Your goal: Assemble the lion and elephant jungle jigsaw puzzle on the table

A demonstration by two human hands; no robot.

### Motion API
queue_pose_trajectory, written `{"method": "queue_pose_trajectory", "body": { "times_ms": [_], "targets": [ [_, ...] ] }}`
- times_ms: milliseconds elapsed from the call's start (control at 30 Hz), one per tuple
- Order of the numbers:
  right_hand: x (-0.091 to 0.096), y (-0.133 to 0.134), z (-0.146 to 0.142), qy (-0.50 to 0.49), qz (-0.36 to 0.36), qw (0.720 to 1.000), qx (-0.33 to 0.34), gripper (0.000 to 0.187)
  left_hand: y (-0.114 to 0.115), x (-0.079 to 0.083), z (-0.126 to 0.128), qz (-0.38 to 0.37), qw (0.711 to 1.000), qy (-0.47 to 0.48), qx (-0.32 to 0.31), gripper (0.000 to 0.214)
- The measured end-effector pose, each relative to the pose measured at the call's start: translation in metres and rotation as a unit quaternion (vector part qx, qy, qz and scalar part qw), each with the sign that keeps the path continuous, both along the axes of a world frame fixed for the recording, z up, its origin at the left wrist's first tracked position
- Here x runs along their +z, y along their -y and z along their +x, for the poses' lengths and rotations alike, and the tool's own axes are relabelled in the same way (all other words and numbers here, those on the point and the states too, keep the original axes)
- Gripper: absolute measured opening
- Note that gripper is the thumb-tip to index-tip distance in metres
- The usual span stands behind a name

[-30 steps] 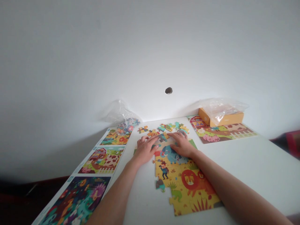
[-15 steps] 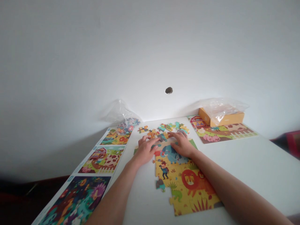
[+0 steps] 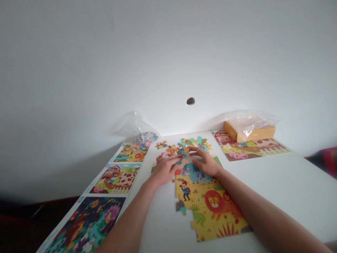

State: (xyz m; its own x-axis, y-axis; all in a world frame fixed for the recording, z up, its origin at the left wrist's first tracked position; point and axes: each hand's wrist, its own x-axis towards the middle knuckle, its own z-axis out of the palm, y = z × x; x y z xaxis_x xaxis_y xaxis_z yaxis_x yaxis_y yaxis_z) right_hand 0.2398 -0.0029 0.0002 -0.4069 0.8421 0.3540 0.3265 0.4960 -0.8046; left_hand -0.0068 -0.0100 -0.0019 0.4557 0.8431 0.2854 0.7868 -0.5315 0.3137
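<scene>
A partly assembled jigsaw puzzle (image 3: pixel 210 202) with a lion, elephants and a figure in blue lies on the white table. My left hand (image 3: pixel 165 169) rests at its upper left edge, fingers stretched flat toward the right. Over the elephants, my right hand (image 3: pixel 205 162) has its fingers spread, the fingertips at the puzzle's far edge. A grey-blue puzzle piece (image 3: pixel 182 151) lies between the fingertips of both hands; whether either touches it I cannot tell. Just beyond are several loose puzzle pieces (image 3: pixel 196 141), partly hidden by my right fingers.
A picture sheet (image 3: pixel 114 179) with several printed scenes runs along the left edge. Behind it sits a clear plastic bag (image 3: pixel 135 126) with patterned pieces. At the right, an orange box (image 3: pixel 256 133) under clear plastic stands on a farm picture (image 3: pixel 252 149). A wall (image 3: pixel 168 63) rises behind.
My right fingers have lifted and shifted slightly away from the grey-blue piece. That piece sits slightly farther off, among the loose ones. My left hand has hardly moved.
</scene>
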Motion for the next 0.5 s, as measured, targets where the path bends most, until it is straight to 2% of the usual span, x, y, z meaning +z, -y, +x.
{"method": "queue_pose_trajectory", "body": {
  "times_ms": [67, 233, 500],
  "targets": [
    [0.0008, 0.0010, -0.0006, -0.011, 0.024, 0.999, 0.022, 0.053, 0.0001, 0.0004, 0.0002, 0.004, 1.000, -0.005, -0.009, 0.036],
    [0.0052, 0.0030, -0.0014, 0.046, 0.129, 0.990, 0.024, 0.045, -0.0008, -0.0006, 0.0004, 0.010, 1.000, 0.002, -0.012, 0.038],
    [0.0067, 0.0020, -0.0026, 0.053, 0.155, 0.986, 0.026, 0.036, -0.0019, -0.0046, -0.0006, 0.025, 0.999, 0.022, -0.002, 0.041]
  ]
}}
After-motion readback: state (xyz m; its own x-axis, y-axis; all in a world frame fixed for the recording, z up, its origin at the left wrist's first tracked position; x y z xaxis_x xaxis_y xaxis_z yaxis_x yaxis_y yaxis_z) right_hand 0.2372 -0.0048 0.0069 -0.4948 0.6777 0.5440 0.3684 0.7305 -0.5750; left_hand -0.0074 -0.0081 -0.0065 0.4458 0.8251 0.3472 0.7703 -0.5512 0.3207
